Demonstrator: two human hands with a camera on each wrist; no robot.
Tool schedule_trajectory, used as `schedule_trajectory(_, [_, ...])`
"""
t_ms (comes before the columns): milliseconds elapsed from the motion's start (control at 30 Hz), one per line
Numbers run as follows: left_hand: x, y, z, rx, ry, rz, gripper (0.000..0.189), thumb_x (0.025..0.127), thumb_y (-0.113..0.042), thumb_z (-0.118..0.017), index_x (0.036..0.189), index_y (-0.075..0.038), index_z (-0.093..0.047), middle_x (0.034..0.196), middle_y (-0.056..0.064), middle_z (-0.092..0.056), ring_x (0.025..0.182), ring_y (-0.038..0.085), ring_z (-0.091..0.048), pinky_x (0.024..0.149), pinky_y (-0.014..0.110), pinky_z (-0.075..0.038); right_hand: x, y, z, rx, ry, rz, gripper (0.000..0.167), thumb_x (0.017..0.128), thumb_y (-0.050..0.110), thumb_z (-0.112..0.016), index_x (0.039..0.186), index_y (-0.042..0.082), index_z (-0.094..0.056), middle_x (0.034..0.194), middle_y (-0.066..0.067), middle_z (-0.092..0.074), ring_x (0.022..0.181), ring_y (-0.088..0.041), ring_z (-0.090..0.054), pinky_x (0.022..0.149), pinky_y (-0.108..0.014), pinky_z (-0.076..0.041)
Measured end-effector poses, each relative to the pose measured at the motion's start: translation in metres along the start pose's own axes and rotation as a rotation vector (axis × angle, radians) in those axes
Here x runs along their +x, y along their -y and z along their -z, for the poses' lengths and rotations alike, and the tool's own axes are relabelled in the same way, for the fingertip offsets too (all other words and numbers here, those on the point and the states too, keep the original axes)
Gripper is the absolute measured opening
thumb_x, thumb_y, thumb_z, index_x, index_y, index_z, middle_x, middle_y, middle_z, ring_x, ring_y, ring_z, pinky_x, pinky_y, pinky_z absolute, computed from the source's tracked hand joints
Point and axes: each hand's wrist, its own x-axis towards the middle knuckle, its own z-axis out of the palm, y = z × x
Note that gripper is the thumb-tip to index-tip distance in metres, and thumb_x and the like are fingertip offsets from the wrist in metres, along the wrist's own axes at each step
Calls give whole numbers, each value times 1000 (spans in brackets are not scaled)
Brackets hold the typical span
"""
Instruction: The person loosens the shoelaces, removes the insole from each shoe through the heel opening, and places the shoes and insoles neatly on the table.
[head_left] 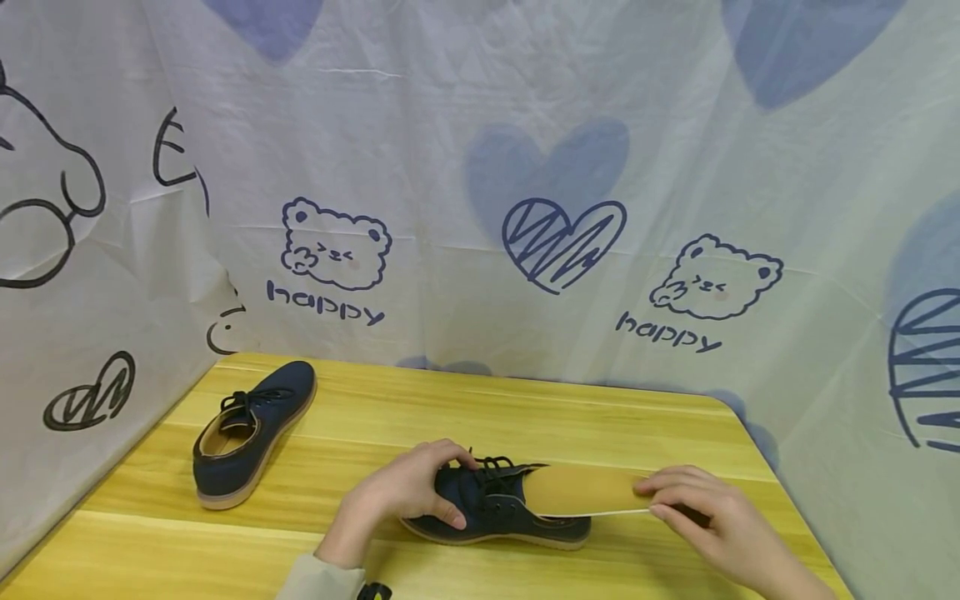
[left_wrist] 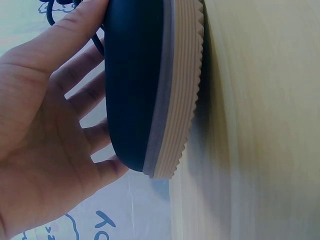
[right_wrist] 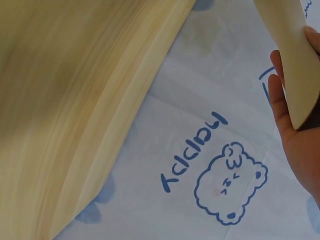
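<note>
A dark blue lace-up shoe rests on its sole on the table, toe to the left. My left hand grips it over the toe, thumb on the near side and fingers across the top by the black laces. In the left wrist view the ridged pale sole of the shoe shows beside the palm. A tan insole is partly inside the shoe opening, its other end sticking out to the right. That end is pinched by my right hand; the right wrist view shows the pale underside of the insole.
A second dark blue shoe stands at the left of the wood-patterned table, a tan lining inside it. Behind and at the left hangs a white cloth printed with hearts and bears. The table's right edge slopes down near my right hand.
</note>
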Motion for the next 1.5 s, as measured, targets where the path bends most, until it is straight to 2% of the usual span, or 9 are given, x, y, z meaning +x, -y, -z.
schedule_trajectory(133, [0,0,0,-2,-1,0,62,72,-28,-98,126,-23,-69,140,5,-61,133,35,-52,109,59,-42,-5,-3,0,-8,-30,6,47,75,-14,-83,114,14,-78,112,3,-76,107,-13,-69,96,-9,-46])
schedule_trajectory(500, [0,1,2,-1,3,5,62,71,-28,-98,126,-24,-69,139,4,-61,130,34,-54,108,58,-43,-14,-3,8,-2,-37,-40,50,75,-16,-82,115,15,-79,114,2,-76,110,-9,-68,93,-10,-48])
schedule_trajectory(733, [0,1,2,7,-1,4,62,72,-29,-98,126,-23,-69,141,4,-60,132,35,-53,108,59,-43,-19,1,14,-80,-40,-90,51,76,-13,-83,109,26,-79,117,6,-75,112,-3,-65,94,-8,-45])
schedule_trajectory(867, [0,1,2,7,0,4,62,72,-28,-98,126,-22,-69,140,4,-61,131,35,-53,108,59,-43,-20,1,14,-93,-66,-98,49,76,-14,-82,112,20,-79,117,2,-75,114,-3,-64,95,-8,-45])
schedule_trajectory(1033, [0,2,1,5,1,2,62,72,-28,-98,127,-22,-69,140,4,-61,131,35,-53,108,59,-43,-18,-1,10,-99,-155,-119,49,73,-18,-81,109,15,-80,117,-3,-76,118,-2,-62,100,-9,-43])
schedule_trajectory(1167, [0,3,1,11,-2,-1,62,72,-28,-98,126,-23,-69,140,4,-61,131,34,-53,108,58,-43,-15,-6,5,-93,-268,-65,46,72,-20,-80,105,11,-80,118,-11,-76,121,-8,-63,99,-11,-45])
schedule_trajectory(1267, [0,3,0,10,-4,1,62,72,-28,-98,126,-23,-69,140,3,-61,131,34,-53,108,58,-43,-12,-13,2,-104,-350,-36,38,74,-19,-80,104,5,-80,116,-16,-75,121,-11,-64,96,-11,-47])
schedule_trajectory(1500, [0,1,1,7,3,3,61,72,-29,-97,126,-24,-69,140,3,-61,132,34,-53,109,58,-43,-5,-32,0,-217,-512,-81,15,83,-7,-80,97,-3,-80,110,-18,-77,114,-9,-64,97,-7,-43])
